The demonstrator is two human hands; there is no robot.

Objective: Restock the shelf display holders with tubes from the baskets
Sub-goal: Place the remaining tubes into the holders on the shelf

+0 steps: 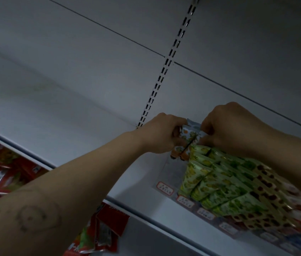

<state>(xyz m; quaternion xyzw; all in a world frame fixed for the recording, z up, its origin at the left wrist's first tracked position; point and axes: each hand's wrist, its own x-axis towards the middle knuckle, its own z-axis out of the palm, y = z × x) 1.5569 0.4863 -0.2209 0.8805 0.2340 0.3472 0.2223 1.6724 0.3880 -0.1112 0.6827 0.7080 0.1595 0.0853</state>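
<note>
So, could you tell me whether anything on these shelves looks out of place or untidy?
The red packets below the shelf lie jumbled at mixed angles, unlike the neat green tubes. The left hand and right hand hold an orange-patterned tube beside them.

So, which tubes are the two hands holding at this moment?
The orange-printed tubes at the left end of the display holder; left hand and right hand grip them. The green tubes and brown-dotted tubes sit in rows further right.
</note>
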